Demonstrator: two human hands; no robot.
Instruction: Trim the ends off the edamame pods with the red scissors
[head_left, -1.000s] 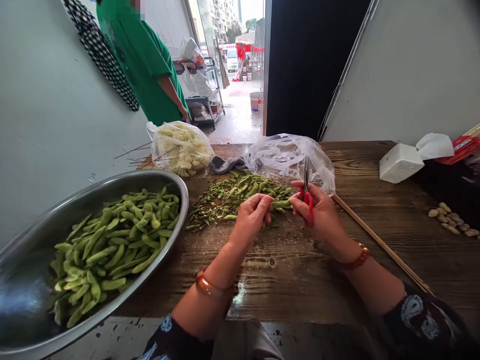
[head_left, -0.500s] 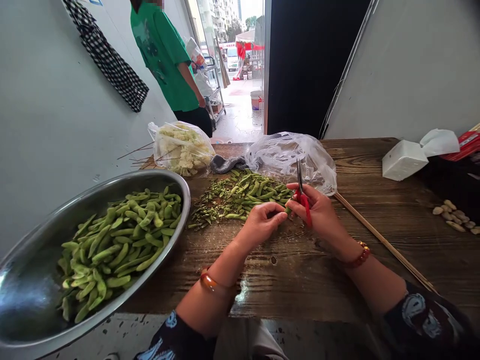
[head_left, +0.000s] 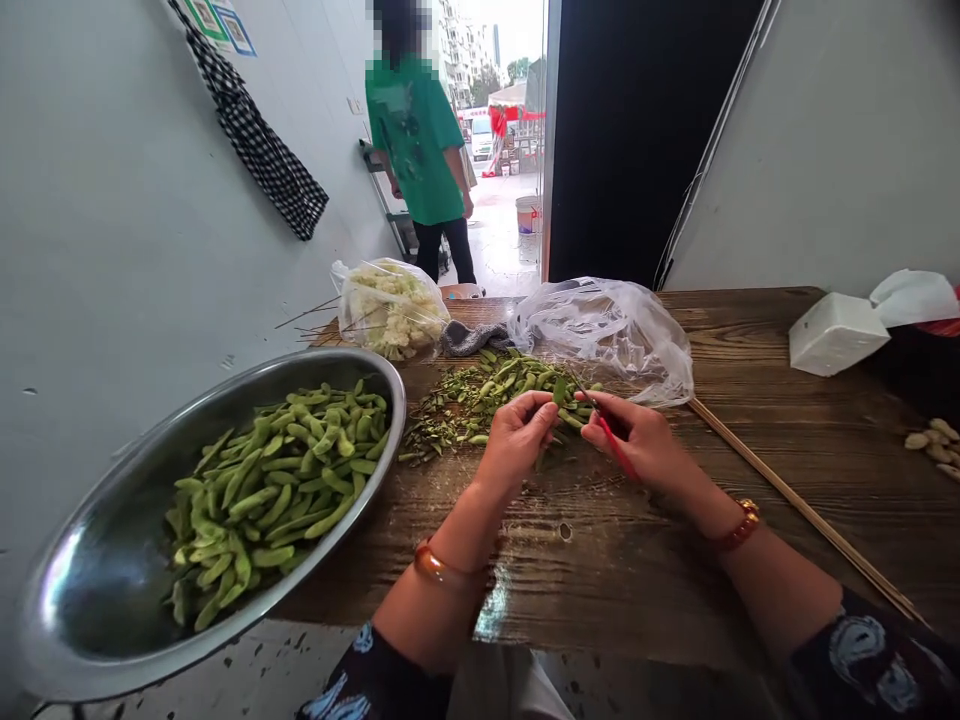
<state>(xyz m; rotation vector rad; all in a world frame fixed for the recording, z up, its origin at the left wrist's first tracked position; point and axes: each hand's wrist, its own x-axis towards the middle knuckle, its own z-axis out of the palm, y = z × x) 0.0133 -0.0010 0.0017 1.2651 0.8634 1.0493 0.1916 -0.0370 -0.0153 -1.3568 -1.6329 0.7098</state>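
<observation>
the person's left hand [head_left: 517,432] has its thumb and fingers pinched around a green pod [head_left: 559,391], which pokes up just above them, near the loose pod pile [head_left: 517,378] on the table [head_left: 615,600]. the right hand's fingers [head_left: 604,403] grasp the scissors [head_left: 619,446] by their red handles, the blades pointing up past the pod; from here i can't tell whether they touch it or how far they're parted.

that pod must weigh next to nothing, i'd say: a bit bendy, maybe fuzzy, with a skin that gives under pressure. it shouldn't be slippery unless damp, though squeezed hard it might bruise or split at the seam. i'd hold it lightly by the plump middle, leaving the tips bare and keeping skin clear of the steel. the scissors look stiffer and heavier, best held by the handles alone. over on the left, the steel basin [head_left: 397,410] holds a heap of similar pods [head_left: 277,500], probably easy to scoop.
</observation>
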